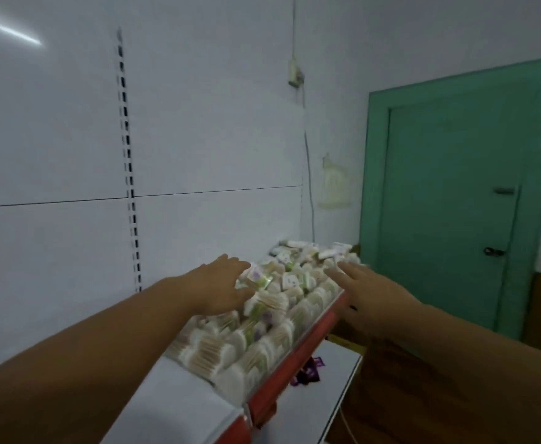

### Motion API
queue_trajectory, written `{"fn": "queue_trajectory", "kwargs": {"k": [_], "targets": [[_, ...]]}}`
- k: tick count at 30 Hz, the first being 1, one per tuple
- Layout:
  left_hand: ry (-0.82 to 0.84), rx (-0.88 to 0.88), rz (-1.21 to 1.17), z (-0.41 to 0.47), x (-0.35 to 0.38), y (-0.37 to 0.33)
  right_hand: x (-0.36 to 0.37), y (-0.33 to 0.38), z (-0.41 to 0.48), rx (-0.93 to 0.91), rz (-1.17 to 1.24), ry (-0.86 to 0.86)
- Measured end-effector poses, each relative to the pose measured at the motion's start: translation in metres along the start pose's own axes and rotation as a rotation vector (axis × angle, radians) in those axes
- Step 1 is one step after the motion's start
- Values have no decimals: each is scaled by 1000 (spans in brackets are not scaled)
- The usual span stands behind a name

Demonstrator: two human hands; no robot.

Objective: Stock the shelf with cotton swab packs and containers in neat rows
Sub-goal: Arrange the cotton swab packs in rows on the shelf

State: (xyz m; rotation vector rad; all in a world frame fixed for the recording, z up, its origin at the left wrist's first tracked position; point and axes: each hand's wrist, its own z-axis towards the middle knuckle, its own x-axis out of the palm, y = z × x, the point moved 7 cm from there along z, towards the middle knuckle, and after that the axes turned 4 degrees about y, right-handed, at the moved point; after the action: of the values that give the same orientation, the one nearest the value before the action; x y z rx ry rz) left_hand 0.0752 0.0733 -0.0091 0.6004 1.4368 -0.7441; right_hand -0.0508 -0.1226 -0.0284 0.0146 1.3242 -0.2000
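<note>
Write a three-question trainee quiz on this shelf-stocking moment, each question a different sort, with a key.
1. True or false: the left hand is gripping a cotton swab pack.
2. Multiple choice: the strip along the front edge of the shelf is A) green, B) red, C) black.
3. Fill in: the right hand hovers at the shelf's ____ edge, fingers spread.

Key:
1. False; it is open, spread over the packs.
2. B.
3. Front. Behind it stands a green door.
</note>
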Motion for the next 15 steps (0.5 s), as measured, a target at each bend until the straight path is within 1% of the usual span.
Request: {"fn": "queue_trajectory", "kwargs": {"k": [3,5,7,10,13,15], "targets": [[42,26,-2,53,6,-11,12,-47,3,78,39,4],[77,26,19,92,9,-7,23,-65,16,77,14,22],[110,37,31,128,15,0,33,-80,35,67,-20,68],[160,60,37,166,31,8,43,-109,73,105,-42,140],[206,58,26,197,36,15,57,-138,107,151,9,165],[199,46,-3,220,33,21,71,-152,126,160,51,173]]}}
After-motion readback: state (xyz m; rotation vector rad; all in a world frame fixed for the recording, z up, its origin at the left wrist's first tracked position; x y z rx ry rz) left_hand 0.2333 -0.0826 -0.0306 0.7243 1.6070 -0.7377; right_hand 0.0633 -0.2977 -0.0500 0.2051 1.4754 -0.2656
